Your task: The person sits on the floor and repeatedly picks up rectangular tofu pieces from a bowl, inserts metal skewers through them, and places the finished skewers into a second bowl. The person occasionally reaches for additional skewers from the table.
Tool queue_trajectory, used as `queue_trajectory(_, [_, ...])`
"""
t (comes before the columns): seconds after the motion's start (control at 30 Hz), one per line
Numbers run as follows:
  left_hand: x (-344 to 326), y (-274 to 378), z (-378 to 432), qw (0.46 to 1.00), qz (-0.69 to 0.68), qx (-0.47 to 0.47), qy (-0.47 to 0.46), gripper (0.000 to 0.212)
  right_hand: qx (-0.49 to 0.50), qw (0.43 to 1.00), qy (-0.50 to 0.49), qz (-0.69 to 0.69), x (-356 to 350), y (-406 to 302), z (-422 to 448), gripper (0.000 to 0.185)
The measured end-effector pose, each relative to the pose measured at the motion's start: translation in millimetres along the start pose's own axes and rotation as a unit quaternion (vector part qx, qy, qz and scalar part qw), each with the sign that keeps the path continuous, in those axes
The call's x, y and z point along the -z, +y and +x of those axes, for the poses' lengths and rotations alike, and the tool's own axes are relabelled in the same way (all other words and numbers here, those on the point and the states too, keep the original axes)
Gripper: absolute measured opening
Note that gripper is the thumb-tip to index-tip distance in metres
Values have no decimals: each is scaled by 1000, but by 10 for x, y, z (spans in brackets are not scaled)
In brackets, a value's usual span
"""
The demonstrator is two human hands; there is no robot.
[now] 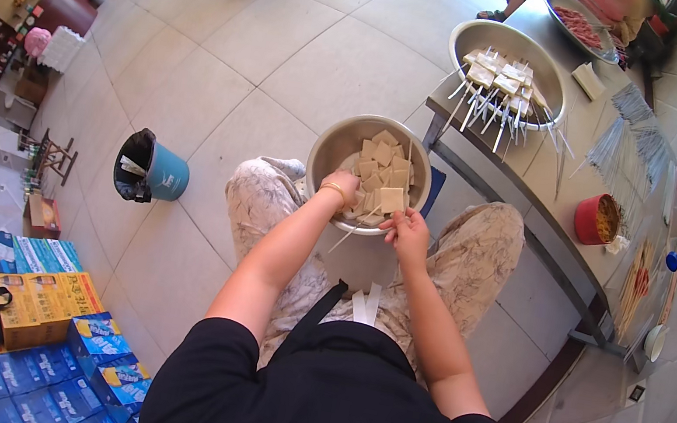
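A steel basin [323, 142] stands between my knees, holding many thin, pale square slices [384, 152] that look like tofu. My left hand [342, 187], with a bangle at the wrist, reaches into its left side; the fingertips are hidden, so a hold cannot be made out. At the near right rim, my right hand [410, 231] pinches the lower corner of one flat square slice [391, 200], raised over the others. A thin skewer [351, 233] sticks out across the near rim between both hands. Another stick rises among the slices at the right side.
At right, a metal table [532, 182] bears a large basin [462, 38] of skewered squares [499, 77], loose metal skewers [628, 144] and a red tub [589, 221]. Beyond it, a person sits by a basin of meat [577, 27]. A lined bin [168, 173] stands left; stacked cartons [44, 311] lie lower left.
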State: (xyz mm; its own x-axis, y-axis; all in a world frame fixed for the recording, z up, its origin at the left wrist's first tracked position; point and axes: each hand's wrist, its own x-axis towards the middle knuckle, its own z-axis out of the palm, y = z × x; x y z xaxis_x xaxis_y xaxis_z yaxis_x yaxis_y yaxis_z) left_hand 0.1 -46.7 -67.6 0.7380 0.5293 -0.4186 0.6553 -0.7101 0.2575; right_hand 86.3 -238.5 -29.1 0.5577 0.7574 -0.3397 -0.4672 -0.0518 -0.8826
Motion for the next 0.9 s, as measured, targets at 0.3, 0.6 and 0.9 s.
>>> queue_trajectory(0.3, [285,-65,-24,670,-740,13,60,27,-27,997,-65,-5,-70,-67,-43,26])
queue_trajectory(0.6, [674,-87,-253,447,-889,34,91,23,-34,986,-144,-75,-133,-48,-88,31])
queue_trajectory(0.9, [681,-112,-229,432,-896,32,93,22,-38,986,-153,-62,-104,21,-61,30])
